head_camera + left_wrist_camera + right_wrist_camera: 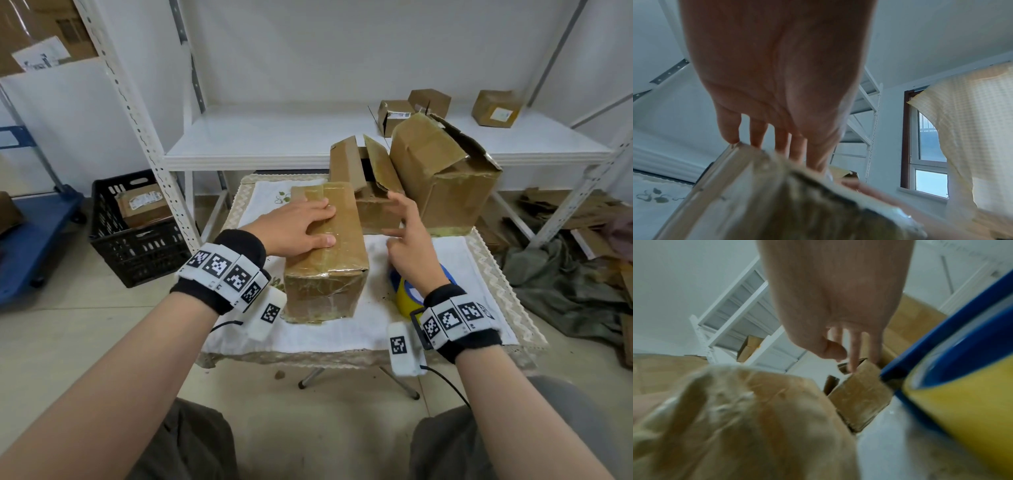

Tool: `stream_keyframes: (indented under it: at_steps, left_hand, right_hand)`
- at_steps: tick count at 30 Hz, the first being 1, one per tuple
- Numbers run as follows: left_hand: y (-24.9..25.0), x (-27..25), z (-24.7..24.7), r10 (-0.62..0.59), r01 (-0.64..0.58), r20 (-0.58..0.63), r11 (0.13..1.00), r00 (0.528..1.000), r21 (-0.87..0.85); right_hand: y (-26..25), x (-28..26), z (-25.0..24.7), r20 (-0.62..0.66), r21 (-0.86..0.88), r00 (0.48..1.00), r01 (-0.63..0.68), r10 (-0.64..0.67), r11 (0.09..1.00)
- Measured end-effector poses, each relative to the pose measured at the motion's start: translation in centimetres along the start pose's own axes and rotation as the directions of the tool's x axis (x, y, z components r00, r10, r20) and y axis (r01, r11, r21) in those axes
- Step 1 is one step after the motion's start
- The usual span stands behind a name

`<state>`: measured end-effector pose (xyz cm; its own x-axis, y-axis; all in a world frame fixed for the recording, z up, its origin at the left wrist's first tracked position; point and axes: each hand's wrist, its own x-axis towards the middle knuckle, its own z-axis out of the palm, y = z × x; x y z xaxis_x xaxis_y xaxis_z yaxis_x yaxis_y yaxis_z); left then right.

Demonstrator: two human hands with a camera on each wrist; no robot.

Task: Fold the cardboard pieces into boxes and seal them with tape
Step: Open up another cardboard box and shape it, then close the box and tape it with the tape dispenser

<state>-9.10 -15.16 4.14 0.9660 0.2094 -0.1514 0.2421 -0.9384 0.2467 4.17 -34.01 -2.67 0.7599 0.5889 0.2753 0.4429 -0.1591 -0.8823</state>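
The taped box (325,253) lay on the table (342,329) under my left hand (298,226), whose grip was flat and wide, fingers pressing the tape seam down so it would stick, I judged. Right of it my right hand (407,236) hovered, grip loose and holding nothing. The tape roll (406,294) stood just below that wrist, within reach.

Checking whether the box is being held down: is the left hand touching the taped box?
Touching. The head view shows the left hand lying flat on top of the taped box, fingers straight across the tape; the left wrist view shows fingertips meeting its edge.
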Motion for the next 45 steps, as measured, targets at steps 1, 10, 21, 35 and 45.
stream_keyframes:
  at_steps: [1, 10, 21, 35, 45]
  left_hand:
    - [0.0, 0.0, -0.1, 0.001, -0.001, -0.002, 1.0, 1.0, 0.004]
    - [0.0, 0.1, -0.2, 0.004, -0.004, -0.012, 1.0, 1.0, 0.001]
    - [0.1, 0.1, -0.3, 0.014, -0.017, -0.056, 0.999, 0.998, -0.046]
    - [-1.5, -0.6, 1.3, -0.035, -0.032, -0.132, 0.881, 0.991, -0.472]
    - [0.3, -2.5, -3.3, -0.31, -0.148, -0.205, 0.196, 0.928, -0.969]
  right_hand:
    - [0.7, 0.0, -0.8, -0.037, -0.148, 0.995, -0.098, 0.093, 0.984]
    - [5.4, -0.4, -4.2, -0.035, -0.673, 0.865, -0.39, 0.5, 0.629]
    - [1.9, -0.4, -4.7, -0.236, -0.335, 0.957, -0.246, 0.171, 0.909]
    - [-5.7, 2.6, 0.9, -0.018, -0.117, 0.936, 0.347, -0.352, 0.93]
    - [-5.5, 2.9, 0.8, 0.029, -0.143, 0.914, 0.404, -0.404, 0.904]
